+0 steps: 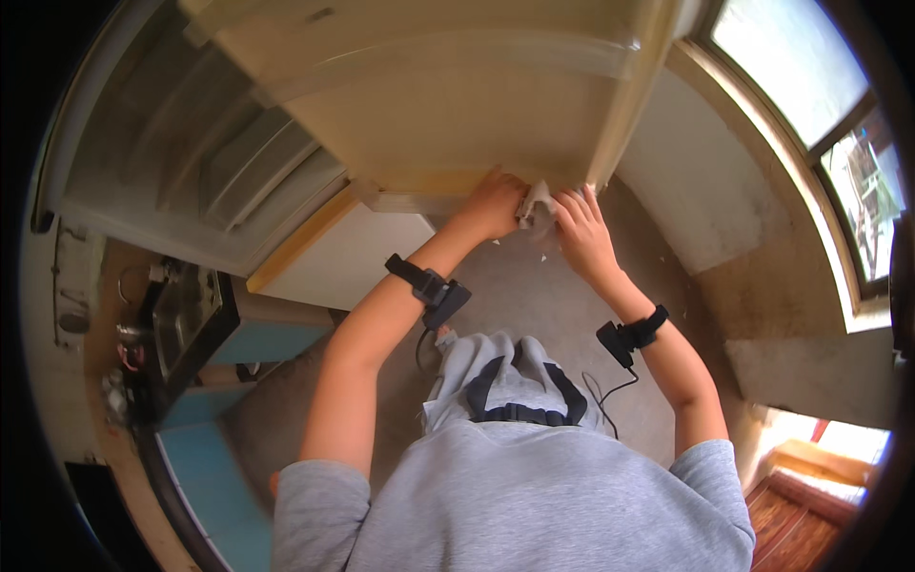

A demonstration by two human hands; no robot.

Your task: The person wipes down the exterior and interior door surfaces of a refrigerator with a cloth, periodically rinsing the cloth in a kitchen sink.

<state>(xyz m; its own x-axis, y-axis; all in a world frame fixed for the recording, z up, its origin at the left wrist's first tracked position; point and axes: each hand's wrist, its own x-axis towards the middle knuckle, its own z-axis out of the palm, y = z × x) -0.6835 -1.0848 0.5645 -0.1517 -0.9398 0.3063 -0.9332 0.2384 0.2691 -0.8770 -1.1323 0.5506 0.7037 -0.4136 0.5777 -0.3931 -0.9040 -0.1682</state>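
Observation:
A crumpled whitish cloth or paper [537, 207] is bunched between my two hands at the lower edge of an open refrigerator door [472, 121]. My left hand [497, 204] is curled beside that edge, with the crumpled piece gripped at its fingers. On the other side, my right hand [582, 232] has its fingers stretched towards the door's lower right corner, touching the bunched piece. Whether the right fingers grip it or only press on it is unclear. Clear plastic shelving [443, 61] crosses the door's inner face, slightly blurred.
Left of the door is the refrigerator's interior with a clear drawer [261, 168]. A stove [186, 314] and blue cabinets [214, 472] line the left side. Small white scraps show against the grey floor [500, 293]. A window [793, 64] is at right. Cabled black devices [443, 300] are strapped to both forearms.

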